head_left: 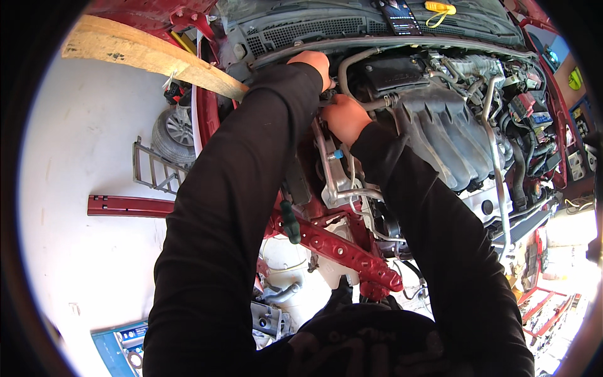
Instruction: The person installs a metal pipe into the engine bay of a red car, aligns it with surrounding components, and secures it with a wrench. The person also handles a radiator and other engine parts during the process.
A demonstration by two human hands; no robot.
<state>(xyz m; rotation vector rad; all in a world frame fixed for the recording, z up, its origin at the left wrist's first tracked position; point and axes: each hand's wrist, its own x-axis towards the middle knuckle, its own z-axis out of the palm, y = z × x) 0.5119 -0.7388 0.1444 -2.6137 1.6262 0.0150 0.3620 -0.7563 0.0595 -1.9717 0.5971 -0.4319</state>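
Both my arms reach into the engine bay of a red car. My left hand is closed at the rear corner of the bay, below the windshield cowl. Just nearer to me and to its right, my right hand is also closed, fingers turned inward under the back of the hand. What either hand grips is hidden. A bent hose runs right beside both hands. Metal pipes with a blue cap lie below my right hand. The black ribbed engine cover is to its right.
A wooden beam slants in from the left. A green-handled tool stands by the red front rail. On the cowl lie a dark package and a yellow-handled tool. A wheel and metal frame are left.
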